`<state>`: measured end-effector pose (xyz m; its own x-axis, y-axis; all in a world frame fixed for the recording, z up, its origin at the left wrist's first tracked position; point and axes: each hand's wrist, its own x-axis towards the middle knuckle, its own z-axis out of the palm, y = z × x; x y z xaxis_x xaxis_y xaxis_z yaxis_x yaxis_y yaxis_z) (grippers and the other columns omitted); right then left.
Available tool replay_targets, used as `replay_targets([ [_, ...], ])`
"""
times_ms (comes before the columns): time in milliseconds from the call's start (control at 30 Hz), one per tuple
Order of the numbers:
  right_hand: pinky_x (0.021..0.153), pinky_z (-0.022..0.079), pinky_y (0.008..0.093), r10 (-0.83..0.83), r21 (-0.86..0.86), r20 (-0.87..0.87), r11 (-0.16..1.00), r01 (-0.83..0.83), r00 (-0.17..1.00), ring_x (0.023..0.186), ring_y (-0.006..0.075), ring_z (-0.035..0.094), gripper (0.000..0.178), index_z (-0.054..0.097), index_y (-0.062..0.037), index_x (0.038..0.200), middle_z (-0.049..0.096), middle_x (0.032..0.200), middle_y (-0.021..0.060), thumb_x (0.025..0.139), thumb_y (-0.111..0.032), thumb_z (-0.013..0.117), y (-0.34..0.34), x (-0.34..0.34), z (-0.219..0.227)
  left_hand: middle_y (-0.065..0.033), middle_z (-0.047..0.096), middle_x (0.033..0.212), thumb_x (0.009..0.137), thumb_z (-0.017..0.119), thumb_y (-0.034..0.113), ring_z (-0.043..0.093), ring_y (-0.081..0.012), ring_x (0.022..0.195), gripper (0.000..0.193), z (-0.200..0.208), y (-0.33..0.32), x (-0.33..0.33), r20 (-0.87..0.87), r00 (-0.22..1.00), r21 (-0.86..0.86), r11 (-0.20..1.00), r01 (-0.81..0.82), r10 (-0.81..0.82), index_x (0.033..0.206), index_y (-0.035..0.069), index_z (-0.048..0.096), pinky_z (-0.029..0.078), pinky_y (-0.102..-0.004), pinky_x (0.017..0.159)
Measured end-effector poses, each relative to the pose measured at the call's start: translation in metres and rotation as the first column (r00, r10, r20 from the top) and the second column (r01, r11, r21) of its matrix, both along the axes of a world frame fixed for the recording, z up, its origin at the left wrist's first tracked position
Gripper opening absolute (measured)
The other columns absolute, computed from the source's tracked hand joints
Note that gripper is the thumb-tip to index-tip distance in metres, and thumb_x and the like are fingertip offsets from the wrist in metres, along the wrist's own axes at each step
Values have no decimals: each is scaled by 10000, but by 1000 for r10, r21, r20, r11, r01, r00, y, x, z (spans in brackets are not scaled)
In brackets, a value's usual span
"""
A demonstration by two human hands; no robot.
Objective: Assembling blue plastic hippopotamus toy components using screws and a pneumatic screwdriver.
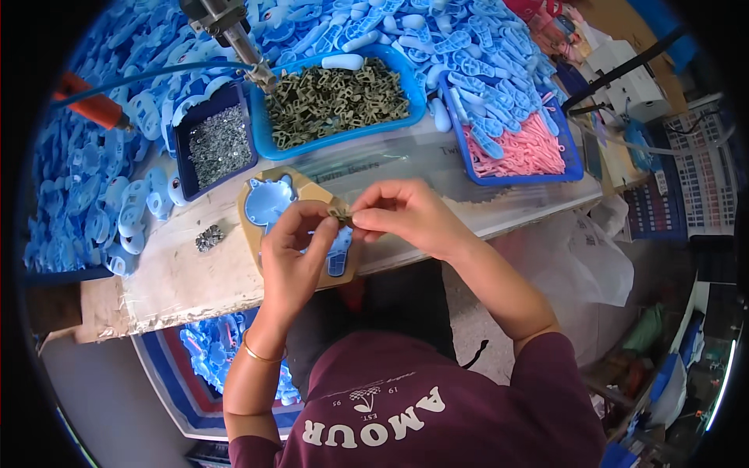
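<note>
My left hand (295, 251) and my right hand (406, 218) meet at the fingertips above a tan fixture block (251, 204). Between them they pinch a small dull-brass metal piece (339, 212), mostly covered by fingers; it resembles the parts heaped in the light-blue tray. In the fixture lies a light-blue plastic shell (268, 200), shaped like an animal's head. A blue handle-shaped piece (339, 254) shows below my fingers, partly hidden by my left hand.
Beyond the hands stand a light-blue tray (260, 129) of brass-coloured parts, a dark-blue tray (181, 148) of screws and a blue bin (530, 180) with pink and blue pieces. A screwdriver-like tool (238, 39) hangs overhead. Loose screws (209, 238) lie left of the fixture.
</note>
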<state>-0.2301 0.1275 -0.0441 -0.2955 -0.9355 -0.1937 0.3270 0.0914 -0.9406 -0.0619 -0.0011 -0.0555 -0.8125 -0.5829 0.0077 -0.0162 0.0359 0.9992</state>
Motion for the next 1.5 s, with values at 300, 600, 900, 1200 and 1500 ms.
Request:
replay_targets([
  [300,738,545,248,-71,28,-284,996,82,956,811,102,676,118,707,3,1020,719,902,45,963,-92,666,28,-6,7,-54,708,963,996,643,106,704,-122,882,197,0,7,3,66,998,-29,999,27,-25,1126,-42,639,553,-248,775],
  [600,736,528,348,37,-14,-997,806,591,-75,789,262,678,152,734,-16,991,705,936,112,870,-104,706,120,-166,-17,-77,726,909,1026,613,168,716,-138,830,210,11,1,16,80,997,85,996,-21,14,1128,-10,658,555,-251,725],
  [900,759,507,328,89,27,-990,886,462,-113,821,231,642,103,639,-11,900,657,871,84,858,-84,698,146,-188,11,-90,727,957,1019,618,142,726,-152,868,234,13,-4,18,145,989,84,996,-1,-12,1163,-37,658,577,-255,764],
  [1200,758,463,230,56,151,-684,986,67,727,853,78,600,176,731,-30,1091,677,918,15,926,-75,687,70,-66,50,-86,732,814,1006,631,176,707,-113,747,233,11,-3,8,216,976,119,993,6,-32,995,-52,673,571,-248,680],
  [1500,727,480,243,73,86,-596,996,-26,800,812,86,615,141,743,-10,1034,680,902,29,910,-67,710,10,10,18,-84,736,807,1001,633,163,693,-101,711,233,8,-1,17,158,987,151,988,-21,-4,964,-64,672,568,-247,658],
])
